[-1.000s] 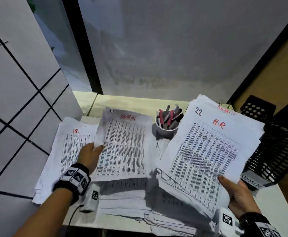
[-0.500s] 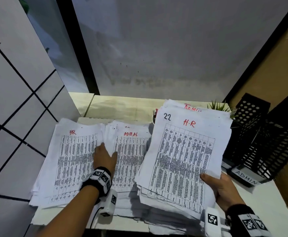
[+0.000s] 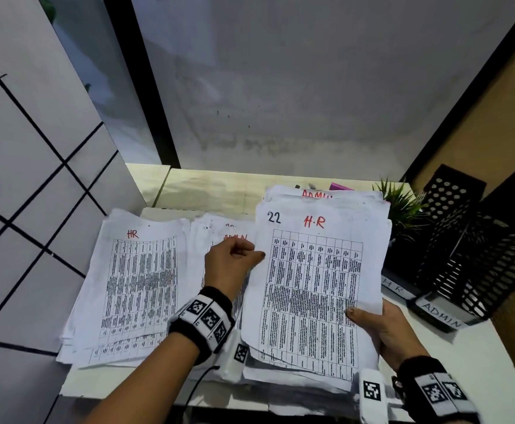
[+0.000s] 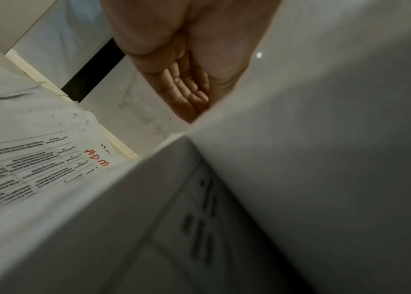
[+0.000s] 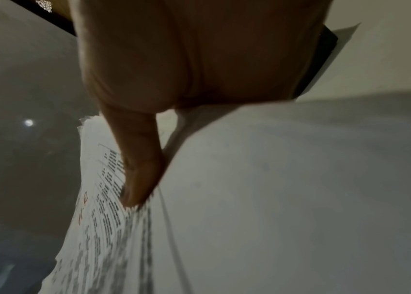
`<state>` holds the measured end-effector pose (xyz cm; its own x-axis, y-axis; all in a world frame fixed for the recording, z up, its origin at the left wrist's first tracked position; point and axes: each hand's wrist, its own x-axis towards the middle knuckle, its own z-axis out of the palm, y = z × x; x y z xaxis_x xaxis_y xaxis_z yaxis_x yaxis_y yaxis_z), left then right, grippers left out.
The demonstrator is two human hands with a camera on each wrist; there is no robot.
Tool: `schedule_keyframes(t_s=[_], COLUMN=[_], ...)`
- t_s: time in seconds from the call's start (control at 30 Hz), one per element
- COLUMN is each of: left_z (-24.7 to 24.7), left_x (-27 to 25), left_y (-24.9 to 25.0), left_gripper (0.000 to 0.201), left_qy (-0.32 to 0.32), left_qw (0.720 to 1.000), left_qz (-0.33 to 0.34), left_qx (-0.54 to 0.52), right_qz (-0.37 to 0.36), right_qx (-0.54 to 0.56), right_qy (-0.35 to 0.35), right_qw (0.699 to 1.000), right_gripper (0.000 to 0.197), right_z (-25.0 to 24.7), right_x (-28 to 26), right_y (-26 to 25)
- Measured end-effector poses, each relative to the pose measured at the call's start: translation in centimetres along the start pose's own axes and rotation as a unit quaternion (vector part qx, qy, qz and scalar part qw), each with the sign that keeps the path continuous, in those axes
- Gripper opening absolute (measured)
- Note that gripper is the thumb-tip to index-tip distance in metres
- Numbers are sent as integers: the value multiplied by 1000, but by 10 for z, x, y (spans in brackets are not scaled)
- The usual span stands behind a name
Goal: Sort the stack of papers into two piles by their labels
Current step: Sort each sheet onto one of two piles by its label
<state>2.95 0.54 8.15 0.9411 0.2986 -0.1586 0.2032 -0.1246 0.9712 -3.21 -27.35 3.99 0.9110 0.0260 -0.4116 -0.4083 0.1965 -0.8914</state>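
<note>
My right hand (image 3: 378, 328) grips the unsorted stack of papers (image 3: 311, 286) at its lower right corner, thumb (image 5: 139, 169) on top and fingers beneath. The top sheet reads "22 H.R" in red. My left hand (image 3: 234, 261) is at that sheet's left edge, thumb tip on the paper; in the left wrist view its fingers (image 4: 187, 89) disappear behind the sheet (image 4: 300, 179). The HR pile (image 3: 140, 286) lies flat at the left. The ADMIN pile (image 3: 219, 231) sits in the middle, half hidden by my left hand, with its red label showing (image 4: 96, 157).
Two black mesh file trays (image 3: 470, 249) stand at the right, with front labels HR (image 3: 395, 289) and ADMIN (image 3: 442, 315). A small green plant (image 3: 400, 209) stands behind the stack. A tiled wall (image 3: 20, 209) closes the left side. Bare white table (image 3: 479, 362) shows at front right.
My left hand left the ADMIN pile and moved right to the held stack's left edge. The stack swung left and straightened, and it now hides the pen cup.
</note>
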Motion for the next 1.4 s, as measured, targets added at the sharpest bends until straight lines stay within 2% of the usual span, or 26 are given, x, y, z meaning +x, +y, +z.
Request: schedule_keyframes(t_s=[0.2,0.3,0.43,0.53,0.6,0.63,0.73,0.8,0.87,0.97,1.0,1.07,1.17,1.27,1.3,1.33,1.4], left_z=[-1,-1,-6,-8,-8,-9,-10,-6,-1,5,5,5,5,7,7,8,8], left_x=[-8,-16,-25,-35,-43,-47,-61,-63,-58,-44,-39,-34,-31,-31,-33,-34,-36], left_y=[-7,-10,-14,-16,-16,-15,-8,-8,-9,-10,-12,-13,-16,-16,-15,-14,-15], left_gripper=[14,19,28,28,24,21,11,23,34,37,36,36,33,22,18,15,12], left_qy=[16,22,24,-6,-33,-54,-145,-154,-105,-8,20,60,69,94,102,105,102], left_qw=[999,997,986,971,966,968,978,982,991,1000,999,997,997,996,995,994,994], left_qz=[24,56,159,234,256,244,140,89,35,7,13,8,-23,-7,1,8,26], left_qx=[-24,-44,-48,-43,-28,-24,-52,-59,-70,-11,22,38,-4,-5,-6,-8,-3], right_qz=[4,5,2,4,4,4,7,10,4,-4,-5,6,11,1,-1,-1,3], right_qx=[-5,-4,-11,-8,-6,-5,-2,-9,-31,-35,-40,-39,-17,-15,-15,-14,-3], right_qy=[-4,-7,-9,-10,-9,-5,2,4,10,36,43,31,22,20,27,27,27], right_qw=[1000,1000,1000,1000,1000,1000,1000,1000,999,999,998,999,1000,1000,1000,1000,1000], right_gripper=[105,105,106,105,104,104,105,103,91,36,31,34,35,79,84,76,36], right_z=[6,8,8,8,8,7,6,7,8,9,9,9,12,11,11,11,13], right_x=[-2,-3,-3,-3,-3,-3,-3,-4,-3,-2,-3,-4,-9,-8,-8,-7,-8], right_y=[-2,-3,-4,-4,-3,-3,-1,0,0,0,-1,-2,-6,-2,-1,1,-1])
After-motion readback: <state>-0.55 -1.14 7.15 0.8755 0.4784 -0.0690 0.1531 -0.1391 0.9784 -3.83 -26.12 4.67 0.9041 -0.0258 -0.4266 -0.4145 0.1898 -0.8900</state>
